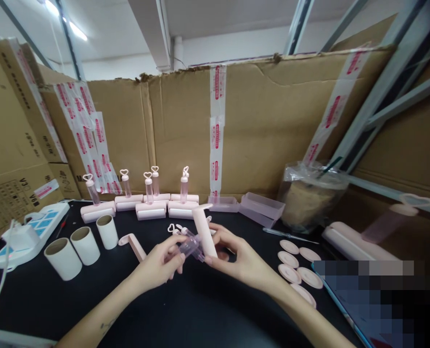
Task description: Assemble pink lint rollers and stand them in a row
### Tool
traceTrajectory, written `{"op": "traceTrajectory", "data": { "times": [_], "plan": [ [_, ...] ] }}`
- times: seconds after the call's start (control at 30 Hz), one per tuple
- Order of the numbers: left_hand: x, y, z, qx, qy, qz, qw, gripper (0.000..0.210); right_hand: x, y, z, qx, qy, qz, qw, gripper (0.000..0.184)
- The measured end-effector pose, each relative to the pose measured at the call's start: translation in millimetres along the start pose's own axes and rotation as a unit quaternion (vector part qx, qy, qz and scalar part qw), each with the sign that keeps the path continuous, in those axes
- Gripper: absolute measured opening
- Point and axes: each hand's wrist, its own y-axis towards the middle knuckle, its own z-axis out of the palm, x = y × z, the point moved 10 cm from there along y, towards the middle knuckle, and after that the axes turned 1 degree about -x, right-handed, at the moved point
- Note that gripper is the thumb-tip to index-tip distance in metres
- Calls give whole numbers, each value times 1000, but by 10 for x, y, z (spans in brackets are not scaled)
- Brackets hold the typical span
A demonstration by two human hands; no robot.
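Near the middle of the table, my left hand (156,265) is closed around a translucent purple handle tube (189,246). My right hand (238,253) grips a pale pink lint roller frame (204,233), tilted, its bent arm at the top. The tube's far end meets or overlaps the frame; I cannot tell whether they are joined. Behind my fingers lie more handle pieces with a heart-shaped loop (171,228), partly hidden. Another pink frame (134,245) rests just left of my left hand.
Several assembled lint rollers (151,210) stand along the cardboard wall (273,121). White paper rolls (63,261) and a power strip (51,220) are left. Purple covers (261,209), a bagged cup (303,200), a thin pen-like tool (290,236), pink discs (289,273) and another roller (360,241) are right.
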Motion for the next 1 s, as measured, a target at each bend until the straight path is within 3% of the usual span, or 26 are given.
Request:
{"op": "traceTrajectory", "data": {
  "times": [0.1,0.3,0.4,0.53,0.73,0.87,1.0],
  "plan": [
    [-20,-16,-4,3,36,14,999,37,1,-46,142,52,14,7,999,25],
    [-35,-6,-70,-30,79,21,996,45,-74,-51,212,88,57,13,994,74],
    [63,14,-32,-19,42,-19,999,49,-86,-43,207,101,22,6,995,64],
    [111,24,21,-6,19,-40,999,47,-52,-9,127,66,-16,-14,998,42],
    [1,13,11,6,41,-24,999,39,-178,61,94,42,71,28,996,51],
    [65,6,83,65,30,-44,996,43,-303,57,81,35,111,75,990,53],
    [116,-9,168,108,10,-53,993,49,-292,50,71,34,119,69,990,51]
  ]
}}
